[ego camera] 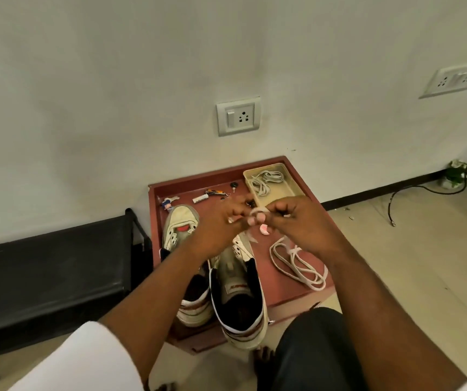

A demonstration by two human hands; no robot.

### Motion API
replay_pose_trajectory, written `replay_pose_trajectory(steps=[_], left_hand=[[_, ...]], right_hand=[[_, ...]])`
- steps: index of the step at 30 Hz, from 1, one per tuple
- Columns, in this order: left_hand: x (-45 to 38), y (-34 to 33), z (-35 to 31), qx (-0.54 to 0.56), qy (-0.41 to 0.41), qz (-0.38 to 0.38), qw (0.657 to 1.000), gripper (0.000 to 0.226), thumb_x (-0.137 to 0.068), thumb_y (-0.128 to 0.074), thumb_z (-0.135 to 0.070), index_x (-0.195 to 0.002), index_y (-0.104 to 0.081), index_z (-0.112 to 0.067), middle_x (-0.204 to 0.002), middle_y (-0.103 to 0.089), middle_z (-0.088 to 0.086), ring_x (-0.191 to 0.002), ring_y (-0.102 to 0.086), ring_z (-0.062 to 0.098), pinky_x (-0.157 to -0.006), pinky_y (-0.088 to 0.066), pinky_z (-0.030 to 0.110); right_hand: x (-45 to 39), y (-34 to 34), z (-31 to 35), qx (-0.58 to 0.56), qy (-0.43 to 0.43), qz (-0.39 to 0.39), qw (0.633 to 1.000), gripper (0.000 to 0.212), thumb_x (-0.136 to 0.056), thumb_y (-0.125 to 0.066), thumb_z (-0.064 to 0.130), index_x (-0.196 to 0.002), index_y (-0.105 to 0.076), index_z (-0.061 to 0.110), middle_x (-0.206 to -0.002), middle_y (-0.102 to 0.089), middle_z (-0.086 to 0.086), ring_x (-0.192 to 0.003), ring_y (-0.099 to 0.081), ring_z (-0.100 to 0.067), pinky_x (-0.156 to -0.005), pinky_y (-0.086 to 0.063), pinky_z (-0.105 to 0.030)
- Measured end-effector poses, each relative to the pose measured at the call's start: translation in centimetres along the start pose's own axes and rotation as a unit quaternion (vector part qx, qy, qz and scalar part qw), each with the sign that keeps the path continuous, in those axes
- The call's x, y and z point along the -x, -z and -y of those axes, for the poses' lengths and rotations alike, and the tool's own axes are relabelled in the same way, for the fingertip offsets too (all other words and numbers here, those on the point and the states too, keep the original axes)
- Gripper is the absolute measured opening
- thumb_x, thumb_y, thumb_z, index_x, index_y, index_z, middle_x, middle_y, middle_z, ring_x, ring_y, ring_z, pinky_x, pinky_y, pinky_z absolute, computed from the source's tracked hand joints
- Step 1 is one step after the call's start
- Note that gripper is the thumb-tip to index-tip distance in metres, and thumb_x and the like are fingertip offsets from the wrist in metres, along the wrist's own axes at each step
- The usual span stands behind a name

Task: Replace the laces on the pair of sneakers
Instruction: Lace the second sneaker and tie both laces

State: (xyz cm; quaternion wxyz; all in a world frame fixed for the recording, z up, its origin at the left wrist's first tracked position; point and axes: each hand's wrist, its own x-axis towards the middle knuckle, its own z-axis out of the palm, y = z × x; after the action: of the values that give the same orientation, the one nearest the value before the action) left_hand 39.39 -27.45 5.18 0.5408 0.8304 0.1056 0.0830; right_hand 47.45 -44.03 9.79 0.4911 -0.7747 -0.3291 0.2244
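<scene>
While both hands' fingers (pixel 257 218) pinch one lace (pixel 259 212), two sneakers (pixel 238 292) wait (unlaced).

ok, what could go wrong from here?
1. Both hands, left and right, pinch a small piece of lace in mid-air; it could slip and fall among the keys.
2. The loose lace lies near the red tray's edge; a forearm might drag it off.
3. Both sneakers overhang the tray's near edge and could tip.
</scene>
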Motion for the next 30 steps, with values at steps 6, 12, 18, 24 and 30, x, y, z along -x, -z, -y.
replay_pose_trajectory(steps=[6,12,18,24,30], left_hand=[[1.1,7.9,4.1,0.097,0.117,-0.355,0.922,0.013,-0.095,-0.062,-0.016,-0.092,-0.074,-0.018,-0.084,-0.073,0.003,-0.078,-0.068,0.011,-0.07,-0.055,0.027],[1.2,9.6,7.9,0.134,0.195,-0.305,0.922,0.014,-0.093,-0.065,-0.019,-0.087,-0.073,-0.011,-0.077,-0.073,0.004,-0.071,-0.065,0.006,-0.074,-0.048,0.021],[0.5,10.3,7.5,0.151,0.158,-0.093,0.971,0.026,-0.088,-0.069,-0.02,-0.09,-0.069,0.006,-0.065,-0.064,-0.005,-0.055,-0.054,0.011,-0.061,-0.05,0.023],[-1.3,8.4,5.5,0.251,0.136,-0.132,0.949,0.017,-0.083,-0.071,-0.028,-0.077,-0.071,-0.012,-0.056,-0.052,-0.002,-0.046,-0.038,0.009,-0.049,-0.036,0.026],[-0.6,8.9,5.6,0.23,0.189,-0.002,0.955,0.023,-0.083,-0.067,-0.03,-0.08,-0.072,-0.007,-0.056,-0.052,0.002,-0.041,-0.037,0.009,-0.042,-0.032,0.017]], right_hand=[[-3.9,-1.7,-0.5,-0.204,-0.074,0.051,0.975,0.018,-0.079,-0.069,0.025,-0.078,-0.071,0.007,-0.052,-0.052,0.003,-0.048,-0.04,-0.006,-0.048,-0.038,-0.015],[-8.7,-4.6,-3.6,-0.085,-0.107,-0.115,0.984,0.013,-0.088,-0.068,0.021,-0.084,-0.074,0.009,-0.059,-0.061,0.011,-0.054,-0.054,-0.002,-0.056,-0.045,-0.02],[-10.6,-3.7,-6.7,0.216,-0.091,-0.319,0.918,0.035,-0.088,-0.069,0.026,-0.122,-0.065,0.02,-0.118,-0.062,-0.003,-0.111,-0.058,-0.023,-0.091,-0.046,-0.034],[-10.5,-10.0,-2.6,-0.196,-0.029,0.095,0.976,0.041,-0.084,-0.067,0.004,-0.122,-0.062,0.02,-0.105,-0.073,0.002,-0.097,-0.068,-0.006,-0.079,-0.053,-0.015],[-11.6,-8.1,-4.2,-0.173,-0.049,-0.133,0.975,0.014,-0.089,-0.066,0.018,-0.092,-0.074,0.029,-0.07,-0.07,0.006,-0.049,-0.055,-0.013,-0.053,-0.049,-0.035]])
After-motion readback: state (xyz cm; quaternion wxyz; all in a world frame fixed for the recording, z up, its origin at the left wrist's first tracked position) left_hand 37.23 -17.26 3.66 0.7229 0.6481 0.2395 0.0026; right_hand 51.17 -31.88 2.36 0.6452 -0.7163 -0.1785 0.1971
